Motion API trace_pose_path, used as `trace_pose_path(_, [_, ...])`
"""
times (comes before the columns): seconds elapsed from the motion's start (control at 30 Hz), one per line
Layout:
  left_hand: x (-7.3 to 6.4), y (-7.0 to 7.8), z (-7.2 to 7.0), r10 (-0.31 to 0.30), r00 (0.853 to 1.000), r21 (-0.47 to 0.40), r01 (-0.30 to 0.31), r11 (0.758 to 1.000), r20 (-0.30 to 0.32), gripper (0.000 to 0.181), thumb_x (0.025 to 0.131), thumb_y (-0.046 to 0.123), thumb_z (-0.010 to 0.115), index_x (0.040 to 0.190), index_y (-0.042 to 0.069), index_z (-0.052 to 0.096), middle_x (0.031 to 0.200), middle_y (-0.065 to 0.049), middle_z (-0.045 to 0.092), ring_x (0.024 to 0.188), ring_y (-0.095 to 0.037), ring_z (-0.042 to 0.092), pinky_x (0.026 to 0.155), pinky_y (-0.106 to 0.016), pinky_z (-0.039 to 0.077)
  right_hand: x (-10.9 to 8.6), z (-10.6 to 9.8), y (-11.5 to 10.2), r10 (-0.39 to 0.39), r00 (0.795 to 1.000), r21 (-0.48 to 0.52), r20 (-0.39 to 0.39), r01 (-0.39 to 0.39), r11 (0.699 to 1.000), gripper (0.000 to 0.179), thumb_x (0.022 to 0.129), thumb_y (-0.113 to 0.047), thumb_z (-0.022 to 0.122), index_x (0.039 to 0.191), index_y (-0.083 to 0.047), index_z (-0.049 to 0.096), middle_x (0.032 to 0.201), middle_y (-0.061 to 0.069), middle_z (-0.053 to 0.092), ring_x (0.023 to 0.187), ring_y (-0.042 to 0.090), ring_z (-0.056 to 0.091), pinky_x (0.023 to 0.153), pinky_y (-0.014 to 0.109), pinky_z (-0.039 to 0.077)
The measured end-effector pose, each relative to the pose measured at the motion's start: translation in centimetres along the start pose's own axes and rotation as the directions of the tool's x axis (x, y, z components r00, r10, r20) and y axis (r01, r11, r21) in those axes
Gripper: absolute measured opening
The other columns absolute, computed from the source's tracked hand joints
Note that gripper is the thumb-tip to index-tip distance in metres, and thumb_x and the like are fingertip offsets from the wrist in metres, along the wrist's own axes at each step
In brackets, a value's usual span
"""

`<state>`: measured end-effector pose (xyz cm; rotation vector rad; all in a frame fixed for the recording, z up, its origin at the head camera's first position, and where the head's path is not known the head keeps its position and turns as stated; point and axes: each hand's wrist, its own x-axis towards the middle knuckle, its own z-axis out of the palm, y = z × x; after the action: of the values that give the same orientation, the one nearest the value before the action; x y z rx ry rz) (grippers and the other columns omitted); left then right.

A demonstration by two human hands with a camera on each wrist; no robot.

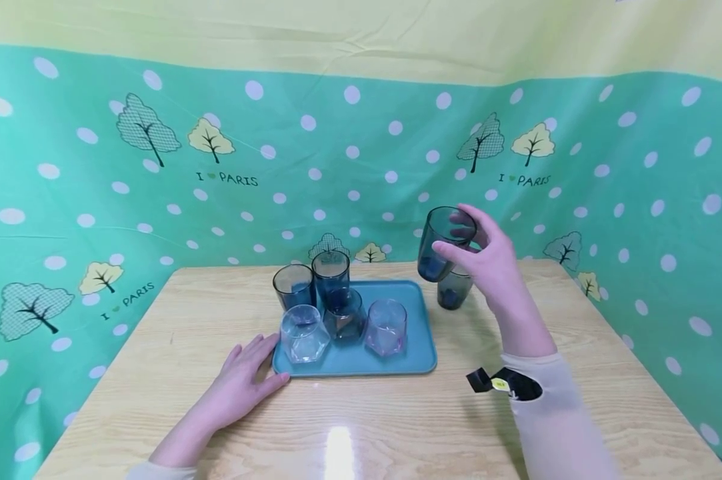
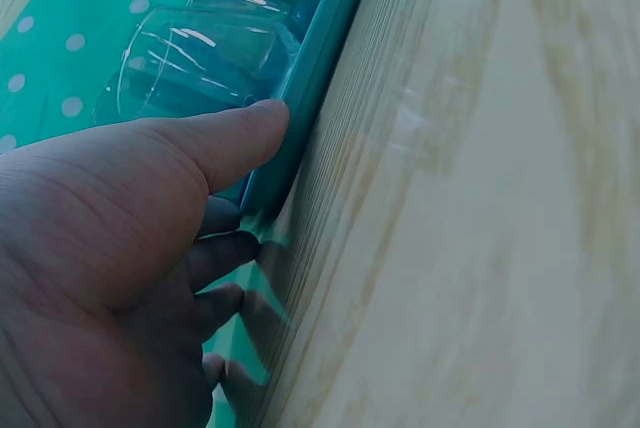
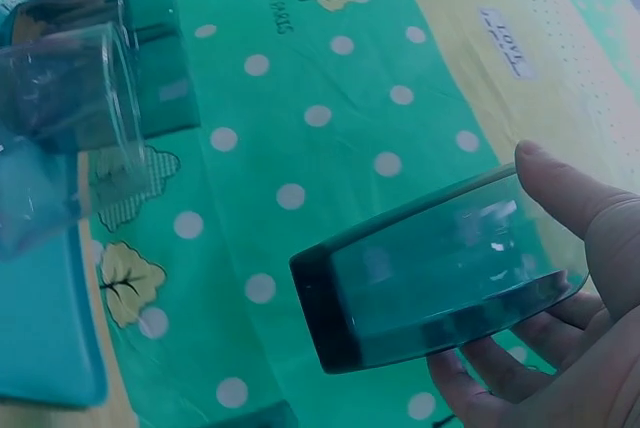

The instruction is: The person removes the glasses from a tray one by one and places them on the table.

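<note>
My right hand (image 1: 487, 250) grips a tall dark tinted glass (image 1: 437, 250) near its rim, thumb on one side and fingers on the other, raised above the table. Behind and below it a smaller dark glass (image 1: 454, 293) stands on the table, partly covered. My left hand (image 1: 247, 380) rests at the front left corner of the blue tray (image 1: 361, 365), thumb touching its rim in the left wrist view. Several glasses stand on the tray: two tall dark ones at the back left, a shorter dark one (image 1: 345, 319), a clear faceted one (image 1: 305, 337) and a pinkish one (image 1: 387, 330).
The wooden table (image 1: 217, 313) meets a green dotted cloth (image 1: 349, 173) hanging behind and at both sides. The tray's back right part (image 1: 391, 290) is bare. A black strap with a small device (image 1: 505, 384) sits on the right wrist.
</note>
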<state>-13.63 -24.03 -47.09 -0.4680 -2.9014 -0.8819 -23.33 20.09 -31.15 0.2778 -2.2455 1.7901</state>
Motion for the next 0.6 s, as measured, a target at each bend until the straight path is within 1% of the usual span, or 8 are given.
trace_pose_path(0.2, [-0.1, 0.3, -0.2, 0.002, 1.0, -0.005, -0.002, 1.0, 0.002, 0.081, 0.104, 0.04, 0.079, 0.163, -0.005, 0.048, 0.163, -0.028, 0.051, 0.157, -0.054, 0.037, 0.125, -0.079, 0.015, -0.3, -1.7, -0.3, 0.01, 0.999, -0.024, -0.041, -0.011, 1.0, 0.081, 0.095, -0.029, 0.092, 0.165, -0.03, 0.051, 0.151, 0.0, 0.063, 0.137, 0.019, 0.061, 0.116, 0.039, 0.05])
trace_pose_path(0.33, [-0.2, 0.4, -0.3, 0.003, 1.0, 0.002, -0.003, 1.0, 0.002, 0.08, 0.104, 0.039, 0.079, 0.162, -0.006, 0.048, 0.162, -0.029, 0.052, 0.156, -0.055, 0.037, 0.125, -0.079, 0.015, -0.5, -2.8, -0.3, 0.004, 0.999, -0.036, -0.052, -0.005, 0.999, 0.08, 0.096, -0.029, 0.091, 0.166, -0.029, 0.05, 0.152, -0.002, 0.062, 0.137, 0.017, 0.061, 0.118, 0.04, 0.049])
trace_pose_path(0.4, [-0.2, 0.4, -0.3, 0.004, 1.0, 0.005, -0.004, 1.0, 0.001, 0.08, 0.104, 0.039, 0.08, 0.162, -0.006, 0.048, 0.162, -0.029, 0.052, 0.156, -0.055, 0.038, 0.125, -0.079, 0.016, -0.6, -3.3, -0.3, 0.001, 0.998, -0.046, -0.063, -0.004, 0.999, 0.081, 0.097, -0.03, 0.09, 0.166, -0.028, 0.05, 0.152, -0.002, 0.062, 0.137, 0.018, 0.06, 0.117, 0.039, 0.049])
trace_pose_path(0.5, [-0.1, 0.3, -0.3, 0.008, 1.0, 0.005, -0.008, 1.0, 0.0, 0.08, 0.104, 0.039, 0.079, 0.162, -0.006, 0.048, 0.162, -0.029, 0.053, 0.155, -0.055, 0.038, 0.125, -0.079, 0.016, -0.7, -4.2, -0.1, 0.002, 0.996, -0.058, -0.092, -0.008, 0.998, 0.08, 0.097, -0.029, 0.09, 0.166, -0.028, 0.05, 0.153, -0.002, 0.062, 0.136, 0.018, 0.061, 0.11, 0.03, 0.052])
trace_pose_path(0.6, [0.0, 0.3, -0.2, 0.01, 1.0, 0.008, -0.01, 1.0, 0.002, 0.08, 0.104, 0.04, 0.079, 0.163, -0.005, 0.047, 0.163, -0.029, 0.052, 0.156, -0.055, 0.038, 0.126, -0.079, 0.015, -0.8, -5.1, 0.0, 0.017, 0.993, -0.048, -0.119, -0.023, 0.999, 0.081, 0.097, -0.028, 0.09, 0.166, -0.029, 0.049, 0.153, -0.001, 0.061, 0.135, 0.017, 0.06, 0.102, 0.022, 0.052])
